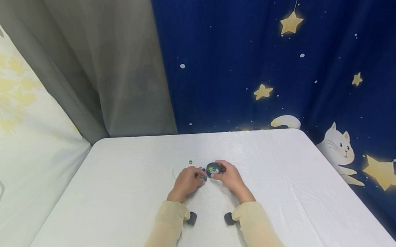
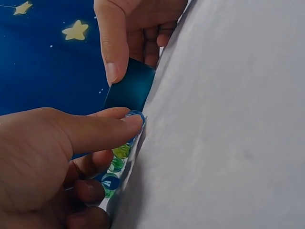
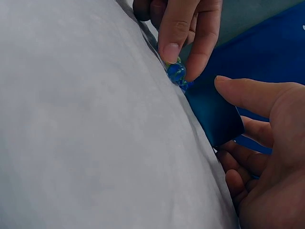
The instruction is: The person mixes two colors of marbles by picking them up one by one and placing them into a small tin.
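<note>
Head view: my left hand pinches a clear, blue-swirled glassy marble just beside the round dark-teal bowl my right hand grips, and a loosened pinch could send it rolling from my hands.

Table: marbles left of a cup, more marbles inside it; single marble farther back; curtain behind.
</note>
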Motion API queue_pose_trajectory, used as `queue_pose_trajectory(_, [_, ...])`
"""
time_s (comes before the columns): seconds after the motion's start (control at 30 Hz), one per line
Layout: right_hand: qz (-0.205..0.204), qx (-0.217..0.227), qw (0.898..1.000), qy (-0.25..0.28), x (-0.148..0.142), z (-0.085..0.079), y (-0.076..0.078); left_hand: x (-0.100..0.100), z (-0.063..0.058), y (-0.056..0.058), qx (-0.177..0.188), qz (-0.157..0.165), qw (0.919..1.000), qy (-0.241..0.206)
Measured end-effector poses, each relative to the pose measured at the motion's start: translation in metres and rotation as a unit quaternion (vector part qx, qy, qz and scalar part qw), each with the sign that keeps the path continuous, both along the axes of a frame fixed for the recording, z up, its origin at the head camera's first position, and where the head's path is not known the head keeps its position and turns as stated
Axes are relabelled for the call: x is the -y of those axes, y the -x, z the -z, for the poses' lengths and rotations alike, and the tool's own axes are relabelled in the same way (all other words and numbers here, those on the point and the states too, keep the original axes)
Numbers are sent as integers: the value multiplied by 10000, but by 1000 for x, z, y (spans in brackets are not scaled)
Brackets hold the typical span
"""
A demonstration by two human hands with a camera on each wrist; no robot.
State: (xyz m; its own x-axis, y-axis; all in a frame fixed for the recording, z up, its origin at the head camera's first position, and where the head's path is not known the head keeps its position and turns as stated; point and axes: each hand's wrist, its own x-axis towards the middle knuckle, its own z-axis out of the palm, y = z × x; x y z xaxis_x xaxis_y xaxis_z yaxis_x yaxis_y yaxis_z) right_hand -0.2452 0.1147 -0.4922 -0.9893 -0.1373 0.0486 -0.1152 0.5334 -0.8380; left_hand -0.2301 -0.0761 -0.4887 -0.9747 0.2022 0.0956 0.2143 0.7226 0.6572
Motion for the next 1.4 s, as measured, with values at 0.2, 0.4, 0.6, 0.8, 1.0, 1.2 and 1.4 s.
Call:
queue_pose_trajectory(0.2, [-10,7,10000,2,0,0,0,-1,2,1,-56,-69,9997,234])
queue_pose_trajectory(0.4, [1,-6,10000,-8,0,1,1,-3,2,1,-68,-151,9994,320])
queue_pose_trajectory(0.6, [9,3,10000,15,1,2,2,-2,5,3,-58,-280,9993,237])
queue_pose_trajectory(0.8, [-16,-47,10000,54,1,3,3,1,5,5,-171,-281,9994,-60])
queue_pose_trajectory(1.0, [-12,-52,10000,66,1,0,3,1,1,4,-196,-245,9988,-365])
queue_pose_trajectory(1.2, [19,-4,10000,13,1,-1,2,3,-2,4,-261,-217,9972,-661])
queue_pose_trajectory(1.4, [36,-14,10000,50,0,0,3,2,-4,6,-442,-253,9959,-747])
